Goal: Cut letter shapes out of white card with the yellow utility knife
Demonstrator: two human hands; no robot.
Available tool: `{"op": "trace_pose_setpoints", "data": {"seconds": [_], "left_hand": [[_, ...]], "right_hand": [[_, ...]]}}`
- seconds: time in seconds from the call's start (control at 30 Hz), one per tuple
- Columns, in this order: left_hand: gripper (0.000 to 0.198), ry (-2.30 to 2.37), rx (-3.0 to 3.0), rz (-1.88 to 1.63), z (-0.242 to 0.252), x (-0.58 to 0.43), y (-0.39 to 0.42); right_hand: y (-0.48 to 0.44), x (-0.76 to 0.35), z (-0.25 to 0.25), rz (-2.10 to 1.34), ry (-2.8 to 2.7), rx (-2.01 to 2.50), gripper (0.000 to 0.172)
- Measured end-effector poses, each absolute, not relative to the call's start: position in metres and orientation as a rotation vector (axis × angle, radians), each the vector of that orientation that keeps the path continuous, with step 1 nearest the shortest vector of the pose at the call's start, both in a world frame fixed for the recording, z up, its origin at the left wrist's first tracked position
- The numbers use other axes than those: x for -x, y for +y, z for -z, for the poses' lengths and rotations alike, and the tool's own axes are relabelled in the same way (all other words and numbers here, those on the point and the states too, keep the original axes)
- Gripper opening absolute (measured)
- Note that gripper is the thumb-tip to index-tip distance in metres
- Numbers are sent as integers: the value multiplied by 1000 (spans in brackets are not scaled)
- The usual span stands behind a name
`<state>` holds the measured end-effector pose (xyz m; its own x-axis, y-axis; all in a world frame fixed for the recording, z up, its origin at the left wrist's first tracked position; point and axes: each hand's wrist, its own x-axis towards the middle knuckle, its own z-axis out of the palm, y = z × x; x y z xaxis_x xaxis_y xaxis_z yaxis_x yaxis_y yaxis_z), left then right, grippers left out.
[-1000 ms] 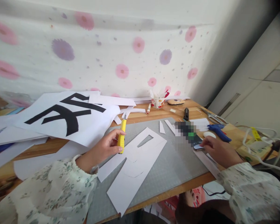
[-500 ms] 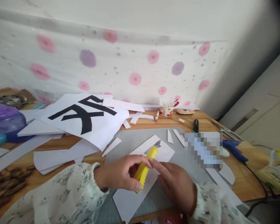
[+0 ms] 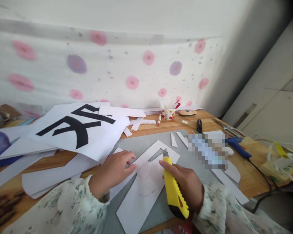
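Note:
A yellow utility knife (image 3: 173, 188) with a black end is in my right hand (image 3: 185, 183), its blade tip pointing away at the cut opening in a white board (image 3: 139, 204). Faint pencil curves mark that board, which lies slanted on the grey cutting mat (image 3: 158, 221). My left hand (image 3: 114, 170) is beside the board's left edge, fingers apart and curved, holding nothing. Under and beside it lies another white strip (image 3: 118, 190). Thin white offcuts (image 3: 174, 140) rest on the mat's far part.
Paper with black characters (image 3: 104, 136) and white pieces cover the left. A patterned cup (image 3: 169, 113), black-handled tool (image 3: 199, 125), scissors (image 3: 233, 131) and blue glue gun (image 3: 239, 148) with its cord stand or lie behind and right. A blurred patch hides something.
My left hand has let go of the yellow knife and moved left. The knife is now in my right hand, its handle swung toward me. The view has shifted slightly.

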<state>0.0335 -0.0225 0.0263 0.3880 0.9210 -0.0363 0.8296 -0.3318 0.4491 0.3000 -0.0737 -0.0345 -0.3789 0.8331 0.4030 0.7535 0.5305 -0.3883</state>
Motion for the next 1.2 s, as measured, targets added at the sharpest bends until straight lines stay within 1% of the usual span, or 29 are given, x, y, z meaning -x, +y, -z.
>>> {"op": "trace_pose_setpoints", "data": {"seconds": [0.07, 0.13, 0.27, 0.33, 0.43, 0.5, 0.57, 0.67, 0.77, 0.83, 1.03, 1.2], "left_hand": [[26, 1608, -2358, -193, -24, -30, -19], [32, 1625, -2394, -104, -19, -29, -19], [42, 1578, -2426, -91, -12, -35, -24], [48, 1533, -2415, -100, -12, -39, -28], [57, 1517, -2355, -16, -14, -45, -33], [58, 1484, -2353, 31, -14, -49, -36], [54, 1406, -2393, 24, -12, -53, -38], [53, 1279, -2463, 15, -7, -57, -40], [51, 1206, -2518, 56, -5, -58, -42], [46, 1182, -2546, 67, -6, -58, -44], [39, 1153, -2526, -23, -4, -59, -44], [37, 1147, -2536, -72, 0, -58, -44]], "right_hand": [[-77, -307, 33, -162, -2204, 1356, 56], [-82, -311, 31, -207, -2165, 1415, 55], [-87, -309, 33, -404, -1977, 1487, 49], [-86, -306, 35, -558, -1878, 1504, 47], [-76, -302, 33, -861, -1738, 1387, 47], [-67, -302, 29, -940, -1643, 1229, 46], [-59, -305, 24, -883, -1550, 1132, 44], [-51, -309, 18, -898, -1406, 1044, 48], [-48, -307, 14, -967, -1241, 1029, 42], [-47, -303, 13, -942, -1224, 1079, 38], [-41, -289, 18, -633, -1370, 1288, 25], [-36, -282, 28, -378, -1481, 1244, 19]]}}
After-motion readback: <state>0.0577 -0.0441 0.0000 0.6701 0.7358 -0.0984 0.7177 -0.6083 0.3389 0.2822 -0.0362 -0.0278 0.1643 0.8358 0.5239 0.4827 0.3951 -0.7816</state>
